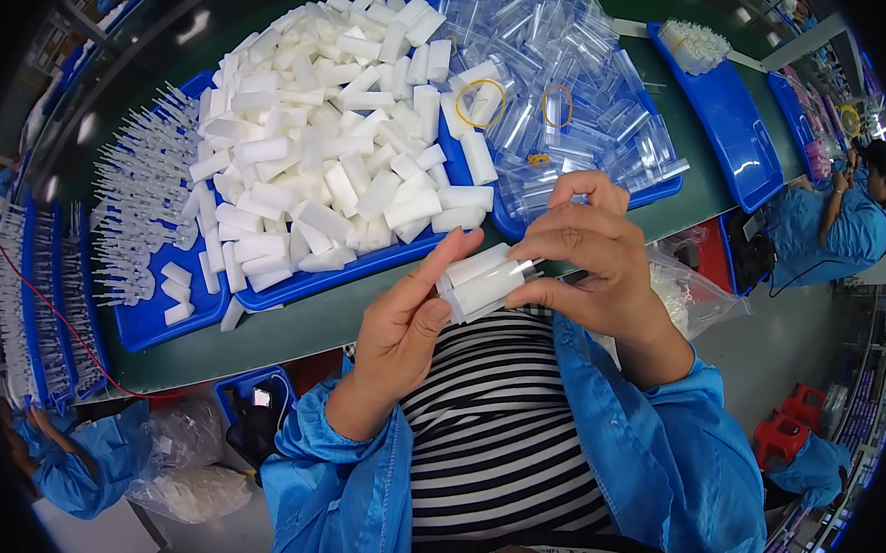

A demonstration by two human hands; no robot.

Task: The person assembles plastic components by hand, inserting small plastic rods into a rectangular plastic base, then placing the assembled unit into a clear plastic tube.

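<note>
Both hands clamped one small bundle of white plastic blocks (483,282), held in front of the striped shirt (501,420) just below the green table edge (290,327). Left hand (408,327) pressed its thumb along the bundle's near end; right hand (596,257) pinched the far end, fingers closed over it. Judging by their look, the blocks were light, stiff and smooth, apt to slide apart unless squeezed from both ends. About three or four blocks showed in the bundle. Beyond lay one blue tray (307,281) heaped with too many blocks to count, clear plastic sleeves (573,83), and two yellow rubber bands (480,102).
</note>
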